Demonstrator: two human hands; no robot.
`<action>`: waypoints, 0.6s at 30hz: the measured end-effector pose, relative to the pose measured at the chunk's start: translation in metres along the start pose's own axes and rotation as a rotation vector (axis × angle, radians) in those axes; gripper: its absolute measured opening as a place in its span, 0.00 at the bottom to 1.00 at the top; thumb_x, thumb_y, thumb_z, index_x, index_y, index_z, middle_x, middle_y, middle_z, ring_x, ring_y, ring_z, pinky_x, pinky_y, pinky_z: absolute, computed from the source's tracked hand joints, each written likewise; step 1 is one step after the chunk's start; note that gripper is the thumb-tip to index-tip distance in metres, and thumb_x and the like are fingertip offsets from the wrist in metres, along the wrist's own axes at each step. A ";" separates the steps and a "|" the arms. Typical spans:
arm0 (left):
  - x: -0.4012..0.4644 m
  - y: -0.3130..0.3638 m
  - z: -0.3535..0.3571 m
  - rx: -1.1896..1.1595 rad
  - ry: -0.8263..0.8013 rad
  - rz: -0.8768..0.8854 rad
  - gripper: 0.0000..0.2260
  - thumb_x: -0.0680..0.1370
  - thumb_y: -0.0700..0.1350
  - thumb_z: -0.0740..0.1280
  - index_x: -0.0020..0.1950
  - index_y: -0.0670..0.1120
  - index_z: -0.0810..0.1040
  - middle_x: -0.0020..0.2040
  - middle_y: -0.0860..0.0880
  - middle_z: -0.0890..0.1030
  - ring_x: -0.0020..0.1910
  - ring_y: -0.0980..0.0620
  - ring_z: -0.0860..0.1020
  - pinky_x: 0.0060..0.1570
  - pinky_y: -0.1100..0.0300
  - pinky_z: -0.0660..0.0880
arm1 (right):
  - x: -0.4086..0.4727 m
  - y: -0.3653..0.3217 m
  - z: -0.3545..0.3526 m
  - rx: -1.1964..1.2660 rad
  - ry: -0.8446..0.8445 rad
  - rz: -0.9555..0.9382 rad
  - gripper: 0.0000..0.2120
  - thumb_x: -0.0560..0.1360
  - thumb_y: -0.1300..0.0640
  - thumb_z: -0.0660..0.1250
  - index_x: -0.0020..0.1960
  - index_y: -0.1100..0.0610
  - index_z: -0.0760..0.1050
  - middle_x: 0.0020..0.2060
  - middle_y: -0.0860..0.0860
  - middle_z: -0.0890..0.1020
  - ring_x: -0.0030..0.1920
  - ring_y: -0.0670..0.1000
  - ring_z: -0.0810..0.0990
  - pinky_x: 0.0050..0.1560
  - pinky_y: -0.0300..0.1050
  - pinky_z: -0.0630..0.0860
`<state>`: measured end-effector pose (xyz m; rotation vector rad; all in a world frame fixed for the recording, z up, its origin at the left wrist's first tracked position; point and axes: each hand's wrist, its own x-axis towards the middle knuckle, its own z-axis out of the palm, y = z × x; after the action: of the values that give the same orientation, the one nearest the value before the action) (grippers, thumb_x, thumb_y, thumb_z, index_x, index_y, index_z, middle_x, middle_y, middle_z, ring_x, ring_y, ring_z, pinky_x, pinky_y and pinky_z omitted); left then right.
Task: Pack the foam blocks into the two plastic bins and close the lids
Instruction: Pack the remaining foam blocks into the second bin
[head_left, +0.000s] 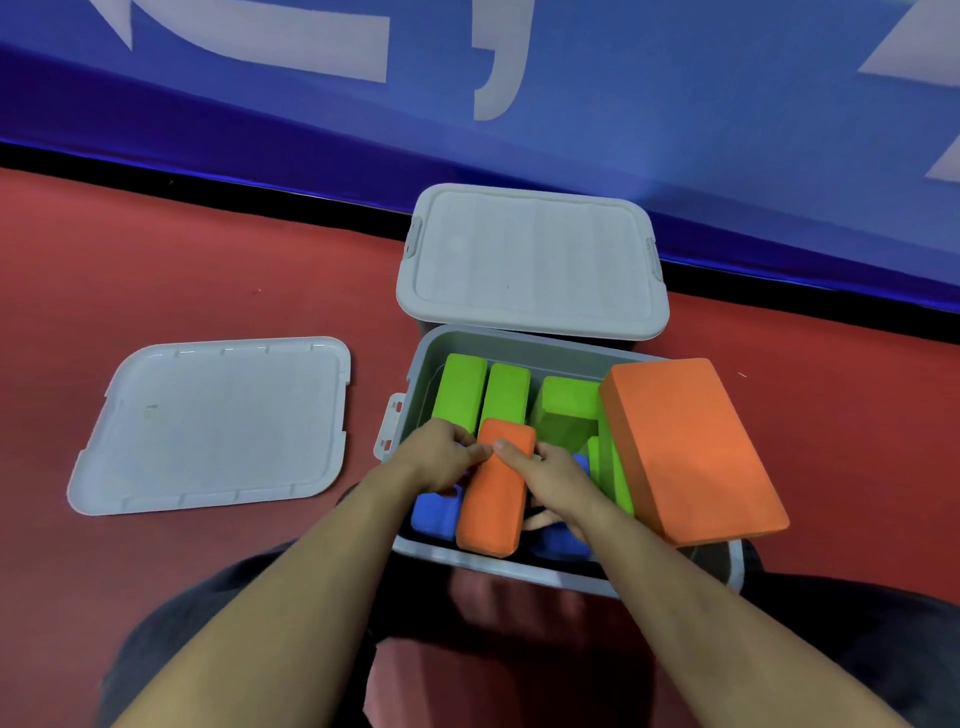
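Note:
An open grey bin (519, 343) stands on the red floor in front of me, holding upright green foam blocks (506, 392) and blue blocks (434, 512) low at its near side. A narrow orange block (496, 499) lies over them, gripped by my left hand (441, 457) on its left edge and my right hand (553, 475) on its right edge. A large flat orange block (685, 447) leans tilted on the bin's right rim. Behind it stands a second grey bin with its lid (530, 260) on.
A loose grey lid (218, 421) lies upside down on the red floor to the left of the open bin. A blue banner wall (623, 104) with white lettering runs close behind the bins. My knees are at the bottom corners.

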<state>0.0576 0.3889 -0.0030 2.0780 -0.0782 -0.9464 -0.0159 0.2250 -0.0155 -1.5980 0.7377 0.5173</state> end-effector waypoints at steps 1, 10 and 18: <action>0.004 -0.011 0.006 0.008 0.050 -0.006 0.14 0.80 0.54 0.70 0.52 0.43 0.83 0.46 0.43 0.84 0.43 0.46 0.84 0.36 0.55 0.81 | 0.008 0.005 0.003 -0.002 0.007 0.010 0.21 0.73 0.36 0.72 0.57 0.50 0.78 0.53 0.49 0.86 0.50 0.53 0.86 0.42 0.64 0.84; 0.043 -0.069 0.031 0.127 0.368 -0.064 0.23 0.81 0.51 0.66 0.73 0.42 0.71 0.71 0.41 0.72 0.69 0.43 0.72 0.69 0.52 0.67 | 0.084 0.051 0.028 -0.099 0.099 0.126 0.25 0.75 0.39 0.72 0.62 0.57 0.77 0.53 0.55 0.85 0.51 0.56 0.85 0.42 0.65 0.84; 0.086 -0.074 0.027 0.429 0.210 0.092 0.30 0.84 0.49 0.60 0.83 0.49 0.51 0.83 0.42 0.42 0.82 0.41 0.46 0.80 0.48 0.50 | 0.108 0.046 0.022 -0.063 0.013 0.152 0.54 0.73 0.44 0.75 0.79 0.36 0.35 0.73 0.45 0.70 0.60 0.57 0.80 0.39 0.65 0.83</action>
<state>0.0821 0.3876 -0.1175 2.5319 -0.2856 -0.6932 0.0287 0.2257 -0.1265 -1.6123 0.8644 0.6463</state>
